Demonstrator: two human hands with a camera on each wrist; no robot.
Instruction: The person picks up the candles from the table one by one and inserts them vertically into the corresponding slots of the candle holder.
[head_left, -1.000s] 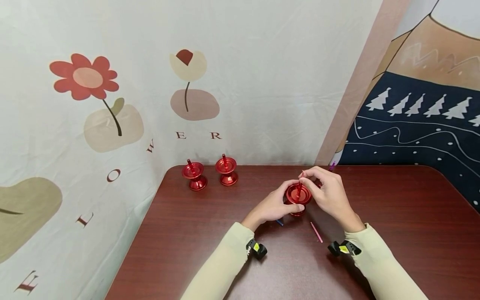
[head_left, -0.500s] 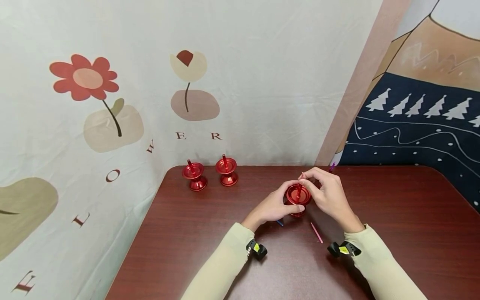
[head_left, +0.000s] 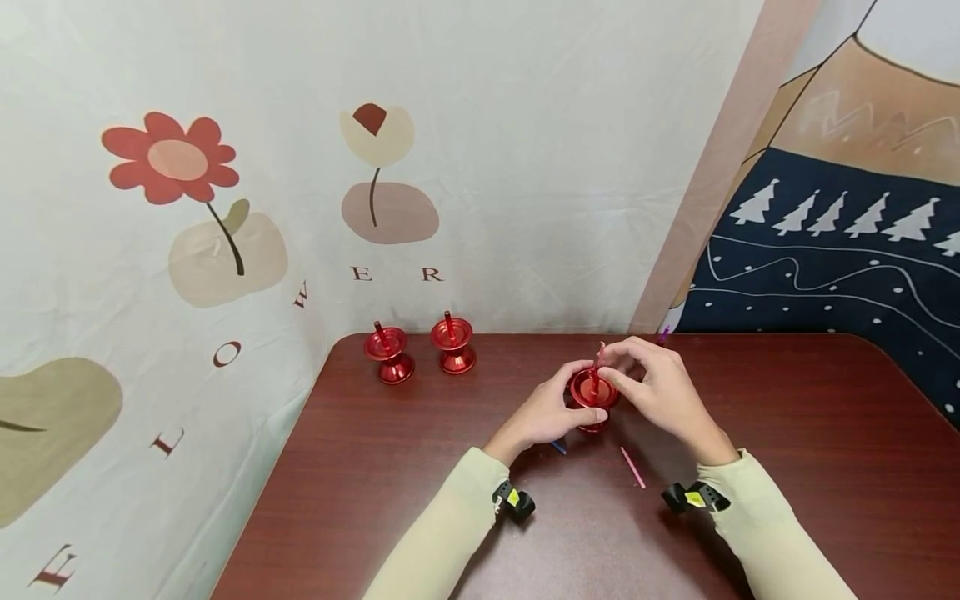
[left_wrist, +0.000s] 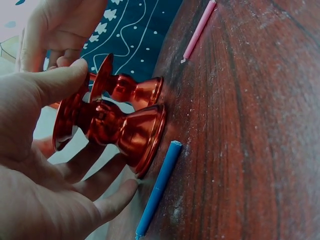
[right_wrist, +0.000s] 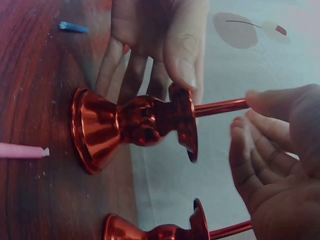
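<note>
Pink candle: front-right of the red holder. Blue candle: front-left of it. Red holder: upright, gripped by left hand; right hand pinching reddish candle at its stem. Step, seemingly: seating that candle; next calls for straight, gentle pressure. Second holder, third holder: beyond, left.

Backdrop: separate dark-red letters F, L, O, W, E, R (together, FLOWER)
Yellow wrist tags: any print (if there) too small to read
</note>
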